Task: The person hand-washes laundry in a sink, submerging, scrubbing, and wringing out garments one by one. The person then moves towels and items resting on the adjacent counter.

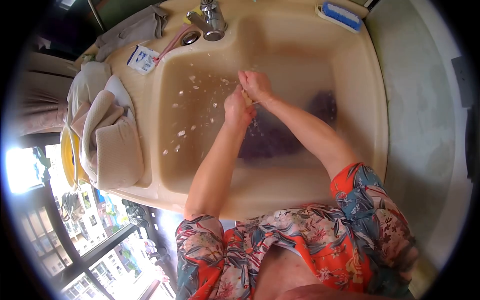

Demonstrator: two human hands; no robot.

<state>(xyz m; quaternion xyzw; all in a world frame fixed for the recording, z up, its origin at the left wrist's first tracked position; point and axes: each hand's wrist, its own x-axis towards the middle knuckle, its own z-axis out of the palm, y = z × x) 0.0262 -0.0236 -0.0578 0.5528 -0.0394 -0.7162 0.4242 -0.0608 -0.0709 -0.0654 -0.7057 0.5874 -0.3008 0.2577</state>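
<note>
Over the water in a beige sink [172, 125], my left hand [239, 106] and my right hand [256, 86] are close together with curled fingers. A small pale yellowish item [246, 98] shows between them, pressed against my left hand; what it is I cannot make out. What my right hand grips, if anything, is hidden. Water drops fly off to the left of the hands. Dark purple cloth [270, 137] lies in the cloudy water below my hands, with another dark part at the right.
A metal faucet [212, 25] stands at the back edge. A blue-bristled brush [342, 16] lies at the back right corner. On the left ledge are a white packet [143, 59], grey cloth [131, 31] and a pile of beige cloths [112, 150] on a yellow basin [67, 150].
</note>
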